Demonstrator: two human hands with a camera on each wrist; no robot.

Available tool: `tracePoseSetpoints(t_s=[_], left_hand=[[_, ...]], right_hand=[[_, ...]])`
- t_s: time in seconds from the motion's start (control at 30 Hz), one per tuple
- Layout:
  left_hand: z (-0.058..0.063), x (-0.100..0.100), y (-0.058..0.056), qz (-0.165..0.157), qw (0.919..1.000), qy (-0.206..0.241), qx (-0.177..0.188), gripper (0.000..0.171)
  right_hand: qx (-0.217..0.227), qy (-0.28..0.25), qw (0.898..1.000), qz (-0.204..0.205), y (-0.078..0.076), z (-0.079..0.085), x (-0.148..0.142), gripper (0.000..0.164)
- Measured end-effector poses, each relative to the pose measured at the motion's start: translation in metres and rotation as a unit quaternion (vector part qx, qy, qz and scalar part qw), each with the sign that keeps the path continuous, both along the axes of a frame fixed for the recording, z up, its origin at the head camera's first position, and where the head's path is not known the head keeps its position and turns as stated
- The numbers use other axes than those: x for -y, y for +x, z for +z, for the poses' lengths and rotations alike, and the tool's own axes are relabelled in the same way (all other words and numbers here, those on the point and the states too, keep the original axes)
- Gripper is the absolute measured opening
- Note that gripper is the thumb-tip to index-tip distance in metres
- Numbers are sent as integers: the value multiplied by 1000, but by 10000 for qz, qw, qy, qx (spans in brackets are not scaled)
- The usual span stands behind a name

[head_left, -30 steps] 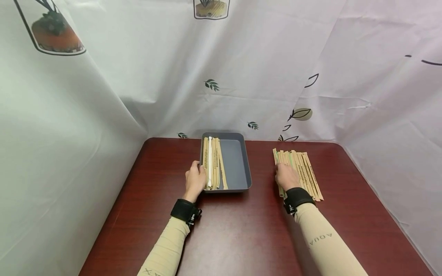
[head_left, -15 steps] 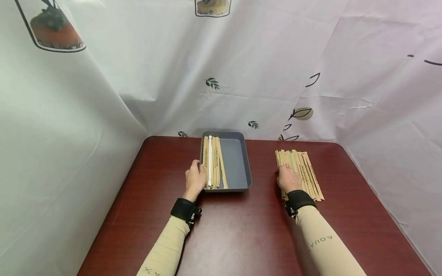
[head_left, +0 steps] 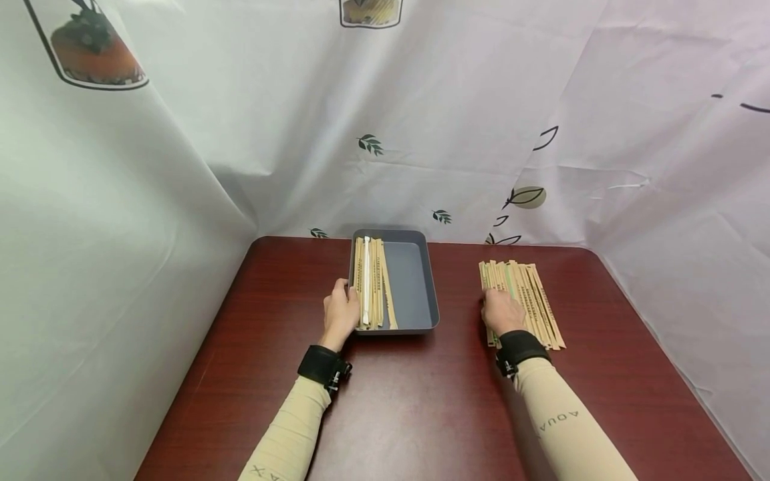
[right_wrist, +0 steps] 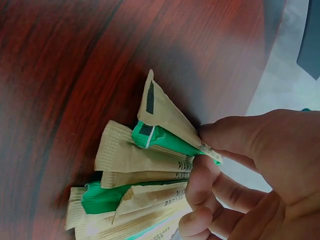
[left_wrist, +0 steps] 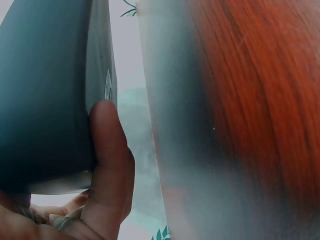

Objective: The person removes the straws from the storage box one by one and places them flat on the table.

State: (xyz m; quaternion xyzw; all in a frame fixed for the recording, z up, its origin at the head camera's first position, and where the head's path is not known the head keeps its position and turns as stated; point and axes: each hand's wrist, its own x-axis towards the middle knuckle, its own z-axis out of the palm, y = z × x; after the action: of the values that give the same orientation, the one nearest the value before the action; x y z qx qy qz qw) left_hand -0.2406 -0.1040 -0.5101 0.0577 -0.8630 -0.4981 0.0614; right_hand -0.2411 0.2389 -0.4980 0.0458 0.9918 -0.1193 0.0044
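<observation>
A grey tray on the table holds several paper-wrapped straws along its left side, with one white-wrapped straw among them. My left hand grips the tray's left rim; in the left wrist view a finger lies along the tray's dark wall. To the right, my right hand is at the left edge of a row of wrapped straws. The right wrist view shows its thumb and finger pinching a brown-wrapped straw, with a green-wrapped straw right against it.
The dark red table ends at the back against a white printed curtain, which also hangs at both sides. Bare tabletop lies between the tray and the straw row. The tray's right half shows its bare floor.
The right hand has shifted slightly right, and the left edge of the straw row has drawn in with it. The left hand and the tray stay in place.
</observation>
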Motion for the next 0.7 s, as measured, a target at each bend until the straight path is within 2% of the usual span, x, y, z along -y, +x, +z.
tracePoseSetpoints(t_s=[0.13, 0.23, 0.3, 0.4, 0.53, 0.7], left_hand=[[0, 1, 0, -5, 10000, 14, -29, 35], [0, 1, -1, -11, 10000, -7, -40, 35], [0, 0, -1, -3, 10000, -59, -59, 36], [1, 0, -2, 20, 9999, -117, -69, 36], [4, 0, -1, 8, 9999, -96, -35, 38], [8, -2, 0, 26, 9999, -100, -12, 38]], right_hand=[[54, -8, 10000, 2, -2, 1, 0, 28], [-56, -16, 10000, 68, -4, 5, 1, 19], [-198, -68, 9997, 149, -7, 11, 3, 19], [-445, -194, 9984, 300, -13, 26, 11, 28], [-705, -399, 9958, 435, -22, 49, 35, 38], [-871, -555, 9931, 562, -31, 67, 78, 36]])
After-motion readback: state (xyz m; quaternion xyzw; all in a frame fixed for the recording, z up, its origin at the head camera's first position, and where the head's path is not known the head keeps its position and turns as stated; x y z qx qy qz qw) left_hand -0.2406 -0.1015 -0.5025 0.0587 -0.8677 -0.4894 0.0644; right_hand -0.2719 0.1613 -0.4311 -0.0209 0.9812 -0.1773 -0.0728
